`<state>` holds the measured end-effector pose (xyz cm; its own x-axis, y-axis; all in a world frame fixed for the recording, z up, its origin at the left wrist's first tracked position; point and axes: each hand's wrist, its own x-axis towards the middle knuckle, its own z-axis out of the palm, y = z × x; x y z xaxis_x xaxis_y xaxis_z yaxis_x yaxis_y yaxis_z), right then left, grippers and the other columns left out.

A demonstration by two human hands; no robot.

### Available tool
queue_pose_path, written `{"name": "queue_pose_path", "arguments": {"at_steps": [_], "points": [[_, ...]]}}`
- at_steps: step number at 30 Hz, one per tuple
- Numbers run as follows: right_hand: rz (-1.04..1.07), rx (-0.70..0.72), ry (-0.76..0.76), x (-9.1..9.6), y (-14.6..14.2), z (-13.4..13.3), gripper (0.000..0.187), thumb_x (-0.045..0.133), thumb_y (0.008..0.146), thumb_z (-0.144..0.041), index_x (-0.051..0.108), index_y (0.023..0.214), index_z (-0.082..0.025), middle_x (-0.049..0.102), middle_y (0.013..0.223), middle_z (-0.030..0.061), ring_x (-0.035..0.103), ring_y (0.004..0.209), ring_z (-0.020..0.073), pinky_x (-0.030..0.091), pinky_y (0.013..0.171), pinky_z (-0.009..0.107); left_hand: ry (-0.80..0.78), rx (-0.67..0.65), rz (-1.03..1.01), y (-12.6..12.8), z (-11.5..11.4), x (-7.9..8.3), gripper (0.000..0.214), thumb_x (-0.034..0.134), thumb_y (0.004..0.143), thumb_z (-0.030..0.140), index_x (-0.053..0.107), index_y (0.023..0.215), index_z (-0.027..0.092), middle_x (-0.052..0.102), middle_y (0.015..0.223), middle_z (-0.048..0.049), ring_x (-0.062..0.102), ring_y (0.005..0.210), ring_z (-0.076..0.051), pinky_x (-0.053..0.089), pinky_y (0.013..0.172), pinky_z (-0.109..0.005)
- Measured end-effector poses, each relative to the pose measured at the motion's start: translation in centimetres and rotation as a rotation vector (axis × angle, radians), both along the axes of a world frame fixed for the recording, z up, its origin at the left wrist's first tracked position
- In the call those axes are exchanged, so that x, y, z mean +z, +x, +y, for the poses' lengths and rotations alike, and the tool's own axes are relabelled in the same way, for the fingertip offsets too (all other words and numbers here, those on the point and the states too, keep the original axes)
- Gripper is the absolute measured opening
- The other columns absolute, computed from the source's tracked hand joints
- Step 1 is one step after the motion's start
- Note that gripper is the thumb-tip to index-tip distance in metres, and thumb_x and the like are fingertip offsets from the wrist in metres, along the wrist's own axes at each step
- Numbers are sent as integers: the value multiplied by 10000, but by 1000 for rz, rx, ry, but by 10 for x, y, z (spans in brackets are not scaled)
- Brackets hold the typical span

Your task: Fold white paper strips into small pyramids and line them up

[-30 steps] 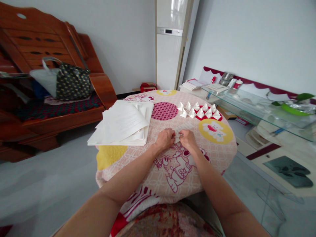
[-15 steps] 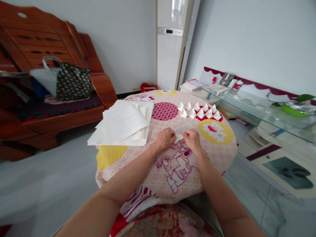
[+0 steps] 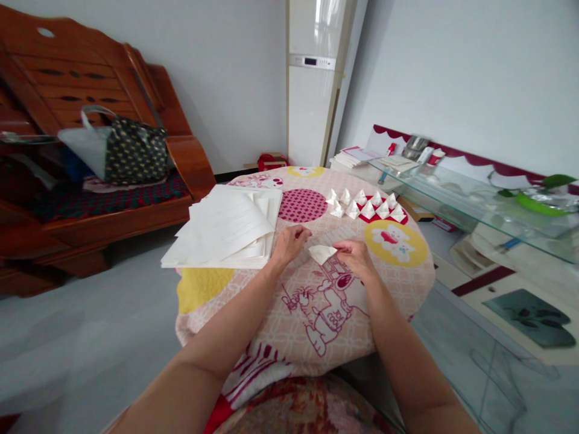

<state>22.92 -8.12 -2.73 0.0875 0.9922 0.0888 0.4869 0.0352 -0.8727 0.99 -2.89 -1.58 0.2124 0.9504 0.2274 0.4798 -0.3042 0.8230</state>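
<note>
A small folded white paper piece [image 3: 322, 254] lies just left of the right hand [image 3: 355, 256], whose grip is closed on its right corner; its long edge runs crosswise, pointing toward the left hand [image 3: 293, 243]. That left grip is off the paper, near its far-left end, fingers bent; whether the tips meet is too small to tell. The piece is over the cloth-covered counter [image 3: 289, 337], between a paper stack [image 3: 221, 226] and two rows of folded paper peaks [image 3: 368, 210] farther right.
</note>
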Motion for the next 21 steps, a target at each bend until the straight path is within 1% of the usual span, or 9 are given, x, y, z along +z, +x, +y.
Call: {"name": "queue_pose_path", "arguments": {"at_steps": [2, 5, 9, 13, 16, 18, 20, 21], "points": [[-19, 71, -1, 3, -2, -1, 361, 633, 665, -107, 805, 981, -148, 784, 840, 66, 706, 737, 196, 525, 662, 266, -45, -36, -27, -4, 3, -1, 325, 499, 902, 366, 725, 860, 137, 704, 742, -39, 642, 646, -142, 481, 593, -225], [-81, 132, 73, 7, -5, -3, 296, 665, 671, -98, 815, 918, -158, 784, 871, 64, 704, 780, 198, 520, 698, 269, -84, -92, -5, -7, 4, 0, 275, 577, 851, 360, 734, 851, 134, 681, 684, -20, 597, 581, -123, 450, 572, -220], [-165, 158, 128, 11, -6, -5, 245, 669, 691, -93, 821, 865, -172, 773, 850, 57, 687, 782, 190, 502, 695, 264, -118, -120, 98, -6, 1, 3, 191, 635, 808, 291, 755, 814, 143, 662, 628, -4, 578, 596, -121, 434, 604, -224], [-181, 158, 141, 10, -7, -6, 241, 673, 690, -95, 821, 861, -178, 778, 860, 56, 688, 800, 192, 507, 725, 272, -116, -102, 131, -5, -1, 4, 182, 627, 822, 271, 762, 808, 150, 650, 600, 6, 581, 613, -125, 437, 627, -228], [-122, 129, 120, 6, -6, -4, 268, 691, 686, -129, 819, 916, -178, 787, 876, 60, 703, 795, 199, 532, 739, 290, -117, -62, 95, -6, 1, 0, 220, 590, 851, 292, 755, 840, 148, 636, 582, 10, 577, 587, -124, 425, 592, -222], [-64, 113, 113, 3, -5, -4, 349, 691, 683, -146, 809, 1009, -177, 794, 920, 69, 715, 795, 202, 552, 745, 304, -120, -47, 68, -7, 3, -2, 238, 573, 860, 304, 748, 860, 144, 637, 591, 9, 576, 567, -120, 417, 572, -218], [-37, 123, 136, 3, -5, -4, 413, 671, 690, -144, 795, 1081, -180, 795, 989, 80, 723, 811, 201, 565, 761, 315, -125, -43, 52, -8, 5, -4, 236, 569, 852, 301, 741, 859, 140, 638, 598, 9, 573, 548, -116, 413, 560, -217], [-48, 138, 153, 3, -4, -4, 414, 659, 698, -141, 794, 1087, -183, 794, 1008, 81, 724, 820, 200, 566, 772, 319, -126, -42, 48, -8, 6, -5, 233, 567, 846, 298, 737, 853, 140, 635, 596, 10, 570, 541, -115, 411, 555, -217]]}}
